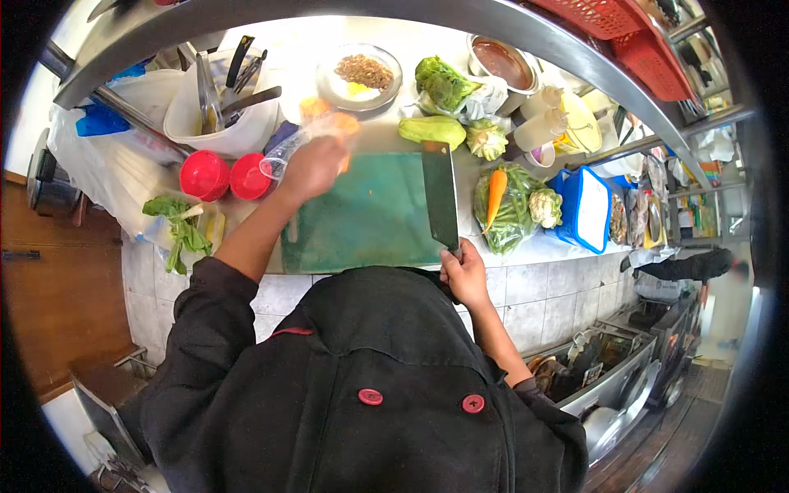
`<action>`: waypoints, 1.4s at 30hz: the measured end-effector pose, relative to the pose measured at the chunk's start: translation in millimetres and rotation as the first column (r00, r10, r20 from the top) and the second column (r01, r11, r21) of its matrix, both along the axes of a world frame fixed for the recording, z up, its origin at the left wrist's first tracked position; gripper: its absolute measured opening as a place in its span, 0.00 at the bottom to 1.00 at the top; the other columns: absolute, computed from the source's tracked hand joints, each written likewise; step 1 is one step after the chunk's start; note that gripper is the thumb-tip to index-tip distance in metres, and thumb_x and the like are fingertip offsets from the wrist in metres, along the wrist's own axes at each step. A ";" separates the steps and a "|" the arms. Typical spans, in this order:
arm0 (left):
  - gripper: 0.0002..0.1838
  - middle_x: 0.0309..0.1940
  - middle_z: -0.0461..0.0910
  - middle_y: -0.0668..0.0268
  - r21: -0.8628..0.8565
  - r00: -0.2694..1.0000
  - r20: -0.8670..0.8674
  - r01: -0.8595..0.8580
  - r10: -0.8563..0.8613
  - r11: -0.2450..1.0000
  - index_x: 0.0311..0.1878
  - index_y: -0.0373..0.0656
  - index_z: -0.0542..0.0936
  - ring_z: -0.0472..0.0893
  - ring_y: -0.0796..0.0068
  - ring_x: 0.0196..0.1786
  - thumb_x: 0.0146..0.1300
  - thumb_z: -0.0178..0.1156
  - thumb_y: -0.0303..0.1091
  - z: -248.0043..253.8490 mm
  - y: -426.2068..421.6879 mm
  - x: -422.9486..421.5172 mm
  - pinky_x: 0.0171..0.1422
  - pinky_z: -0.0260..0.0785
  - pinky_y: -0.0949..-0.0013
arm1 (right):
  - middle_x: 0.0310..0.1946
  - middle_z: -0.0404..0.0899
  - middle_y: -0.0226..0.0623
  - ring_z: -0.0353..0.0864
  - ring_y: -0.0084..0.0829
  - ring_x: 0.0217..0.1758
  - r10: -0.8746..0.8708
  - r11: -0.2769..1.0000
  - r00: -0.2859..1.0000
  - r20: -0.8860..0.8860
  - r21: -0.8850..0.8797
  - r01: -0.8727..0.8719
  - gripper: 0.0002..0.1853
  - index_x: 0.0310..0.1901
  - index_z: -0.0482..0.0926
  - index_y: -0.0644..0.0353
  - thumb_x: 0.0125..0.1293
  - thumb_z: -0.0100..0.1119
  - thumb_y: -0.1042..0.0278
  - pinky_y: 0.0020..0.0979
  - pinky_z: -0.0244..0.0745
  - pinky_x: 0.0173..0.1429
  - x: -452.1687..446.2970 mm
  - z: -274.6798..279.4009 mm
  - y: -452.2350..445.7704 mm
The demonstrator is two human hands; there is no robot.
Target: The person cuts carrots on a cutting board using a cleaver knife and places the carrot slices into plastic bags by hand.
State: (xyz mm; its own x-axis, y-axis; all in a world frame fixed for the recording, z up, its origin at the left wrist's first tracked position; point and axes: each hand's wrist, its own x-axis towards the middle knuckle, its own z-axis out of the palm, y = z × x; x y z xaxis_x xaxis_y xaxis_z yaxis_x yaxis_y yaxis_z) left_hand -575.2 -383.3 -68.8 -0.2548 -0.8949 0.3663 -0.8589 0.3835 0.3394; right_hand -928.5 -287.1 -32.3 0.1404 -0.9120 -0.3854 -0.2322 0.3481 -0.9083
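My right hand (465,275) is wrapped round the handle of a cleaver (441,197). Its broad dark blade points away from me over the right edge of a green cutting board (370,209). Above the board's far left corner, my left hand (316,168) is closed and smeared by motion. It appears to grip a clear plastic container (283,152), which is also blurred. Just beyond its fingers are blurred orange pieces (343,125); whether they lie inside the container I cannot tell. Tiny orange bits dot the board.
Left stand red bowls (205,175), leafy greens (182,226) and a white tub (220,140) of utensils. Behind is a metal plate (386,97) of minced food. Right are a pale green gourd (432,130), a carrot (496,197), cauliflower (545,207) and a blue-rimmed box (585,209). A metal rail (394,10) crosses overhead.
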 end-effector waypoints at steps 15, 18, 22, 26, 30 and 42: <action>0.24 0.43 0.76 0.54 0.162 0.967 0.256 -0.048 0.005 0.986 0.57 0.44 0.74 0.81 0.52 0.41 0.58 0.64 0.37 -8.2 11.7 -8.6 0.42 0.74 0.52 | 0.21 0.72 0.27 0.70 0.18 0.21 0.088 0.933 0.962 -0.257 -0.316 -0.170 0.09 0.47 0.75 0.65 0.71 0.53 0.69 0.24 0.68 0.27 24.0 3.5 -11.7; 0.24 0.43 0.75 0.54 0.213 0.962 0.264 -0.125 0.066 0.969 0.56 0.43 0.75 0.81 0.52 0.41 0.56 0.66 0.36 -13.9 -1.1 -12.2 0.42 0.74 0.53 | 0.22 0.73 0.27 0.72 0.18 0.22 0.076 0.948 0.984 -0.159 -0.296 -0.121 0.11 0.51 0.74 0.64 0.71 0.52 0.71 0.25 0.70 0.28 24.0 7.3 -7.9; 0.26 0.44 0.76 0.55 0.300 0.987 0.156 -0.089 0.043 0.950 0.57 0.42 0.74 0.81 0.52 0.43 0.54 0.67 0.34 -11.5 15.7 -43.2 0.43 0.74 0.54 | 0.23 0.78 0.37 0.79 0.28 0.27 0.148 0.985 0.983 -0.108 -0.076 -0.157 0.17 0.57 0.72 0.64 0.67 0.51 0.72 0.30 0.76 0.34 15.8 16.7 -17.9; 0.21 0.45 0.77 0.54 0.077 0.980 -0.190 0.077 -0.061 0.994 0.54 0.41 0.76 0.80 0.51 0.44 0.57 0.64 0.34 -32.2 45.2 -83.0 0.45 0.75 0.55 | 0.35 0.80 0.63 0.80 0.61 0.41 0.218 0.899 0.786 -0.578 -0.195 -0.392 0.22 0.57 0.70 0.64 0.62 0.51 0.65 0.55 0.73 0.48 17.0 27.2 -25.6; 0.17 0.45 0.78 0.55 -0.024 0.953 -0.302 0.026 -0.032 0.999 0.51 0.41 0.78 0.80 0.52 0.44 0.60 0.64 0.33 -48.8 54.9 -94.4 0.46 0.74 0.57 | 0.34 0.81 0.62 0.81 0.59 0.43 0.289 0.890 0.657 -0.696 -0.056 -0.452 0.19 0.53 0.70 0.65 0.60 0.51 0.68 0.53 0.74 0.50 21.5 19.0 -22.4; 0.08 0.37 0.78 0.54 -0.185 0.932 -0.347 0.041 -0.104 0.982 0.39 0.39 0.81 0.80 0.52 0.38 0.55 0.64 0.26 -57.6 37.6 -94.4 0.41 0.75 0.58 | 0.35 0.82 0.59 0.83 0.56 0.42 0.439 0.832 0.488 -0.754 0.136 -0.538 0.16 0.49 0.70 0.68 0.61 0.48 0.69 0.51 0.76 0.49 39.2 44.0 -30.4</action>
